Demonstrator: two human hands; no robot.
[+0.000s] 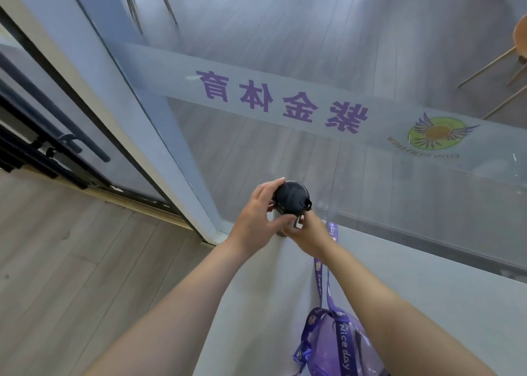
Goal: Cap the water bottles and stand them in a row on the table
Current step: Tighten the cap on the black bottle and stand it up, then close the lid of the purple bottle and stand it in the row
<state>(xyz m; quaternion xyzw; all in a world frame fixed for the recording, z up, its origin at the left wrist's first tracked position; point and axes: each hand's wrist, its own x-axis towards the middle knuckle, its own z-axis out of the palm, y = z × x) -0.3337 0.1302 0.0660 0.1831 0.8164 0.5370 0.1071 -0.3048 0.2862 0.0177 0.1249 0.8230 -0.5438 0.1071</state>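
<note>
A bottle with a round black cap (291, 197) stands upright at the far corner of the grey table (427, 290), close to the glass wall. My left hand (258, 219) wraps around the cap from the left, fingers curled over its rim. My right hand (306, 234) grips the bottle's body just below the cap, hiding most of it. A purple translucent bottle (328, 344) with a "Nice day" strap (325, 270) sits near the table's front edge, under my right forearm.
A glass wall (285, 99) with purple lettering and a round logo runs right behind the table. A glass door with a black handle (71, 144) is at the left. Wooden floor (71, 261) lies left of the table. Chairs stand beyond the glass.
</note>
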